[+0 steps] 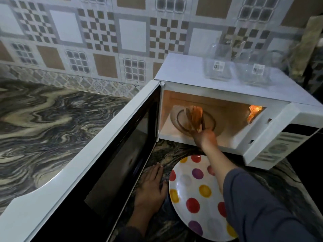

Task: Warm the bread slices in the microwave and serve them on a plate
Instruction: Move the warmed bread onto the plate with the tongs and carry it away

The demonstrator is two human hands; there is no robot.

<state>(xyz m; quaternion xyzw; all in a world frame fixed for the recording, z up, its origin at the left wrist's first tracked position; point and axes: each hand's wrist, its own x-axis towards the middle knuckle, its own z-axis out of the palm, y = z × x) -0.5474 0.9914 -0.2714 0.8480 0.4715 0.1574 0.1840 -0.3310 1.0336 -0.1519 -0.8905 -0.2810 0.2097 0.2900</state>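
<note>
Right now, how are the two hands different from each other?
The left hand lies flat with straight fingers on the countertop, beside the spotted plate. The right hand is curled around the bread slices. The left hand is outside the microwave, in shadow, while the right hand reaches inside it, lit orange. The left hand holds nothing, but the right hand holds the bread. Both hands are bare.

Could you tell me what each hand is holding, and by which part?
The right hand holds the bread slices by their near edge, inside the microwave. The left hand lies flat on the counter, holding nothing.
</note>
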